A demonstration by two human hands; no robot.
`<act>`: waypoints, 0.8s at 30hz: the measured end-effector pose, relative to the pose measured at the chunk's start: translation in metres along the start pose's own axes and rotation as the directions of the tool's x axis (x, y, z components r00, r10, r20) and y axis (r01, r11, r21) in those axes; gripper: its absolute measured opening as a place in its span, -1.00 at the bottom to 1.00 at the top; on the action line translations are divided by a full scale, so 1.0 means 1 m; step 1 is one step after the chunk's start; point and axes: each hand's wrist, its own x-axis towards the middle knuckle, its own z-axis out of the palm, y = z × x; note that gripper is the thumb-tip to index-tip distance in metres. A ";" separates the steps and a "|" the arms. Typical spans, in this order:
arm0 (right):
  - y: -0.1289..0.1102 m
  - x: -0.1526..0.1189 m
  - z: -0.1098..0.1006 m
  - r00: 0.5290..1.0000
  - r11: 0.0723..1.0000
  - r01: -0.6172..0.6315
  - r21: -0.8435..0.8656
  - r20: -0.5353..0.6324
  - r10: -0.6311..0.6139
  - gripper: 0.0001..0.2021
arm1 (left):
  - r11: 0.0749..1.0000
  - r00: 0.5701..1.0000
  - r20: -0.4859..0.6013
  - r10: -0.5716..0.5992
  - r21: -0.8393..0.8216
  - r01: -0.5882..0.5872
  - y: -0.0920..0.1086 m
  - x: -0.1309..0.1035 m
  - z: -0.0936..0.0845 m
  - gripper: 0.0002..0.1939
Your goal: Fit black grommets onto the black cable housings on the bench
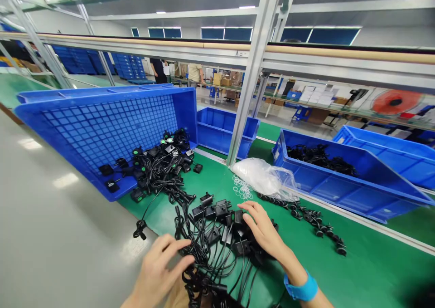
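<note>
The black wired parts [217, 226] lie in a messy heap on the green mat [356, 262], right under and between both hands, so they are easy to reach. The right hand [263, 228] lies flat on top of the heap with its fingers spread; it is open and presses lightly on the little black boxes, it does not grip one. That looks like a way to keep the heap from sliding. A blue band [302, 289] sits on that wrist. The left hand [159, 265] is at the near edge of the heap with its fingers bent and loose, tips touching the thin wires; it seems to be picking at them, but nothing is clamped inside it. Just past the left hand, a big blue crate [102, 126] is tipped on its side, likely so more wired parts [159, 160] can spill out toward the hands. Just beyond the right hand lie tiny white rings [242, 188] and a clear plastic bag [265, 177]. Off to the right of that hand runs a line of small black round pieces [312, 219], and farther out stands another blue bin [343, 181] with dark parts inside.
</note>
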 end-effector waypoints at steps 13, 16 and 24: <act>0.041 -0.090 -0.007 0.967 0.942 -0.249 -0.227 -0.003 0.255 0.13 | 0.924 0.997 0.074 -0.001 0.382 -0.028 0.007 0.042 0.082 -0.16; 0.037 -0.083 0.014 0.961 0.941 -0.275 -0.195 -0.037 0.273 0.10 | 0.885 0.996 0.085 -0.002 0.465 -0.038 0.022 0.047 0.095 -0.14; 0.036 -0.088 0.034 0.975 0.938 -0.217 -0.269 -0.115 0.193 -0.17 | 0.891 0.958 0.273 0.084 0.410 -0.195 0.045 0.049 0.106 -0.07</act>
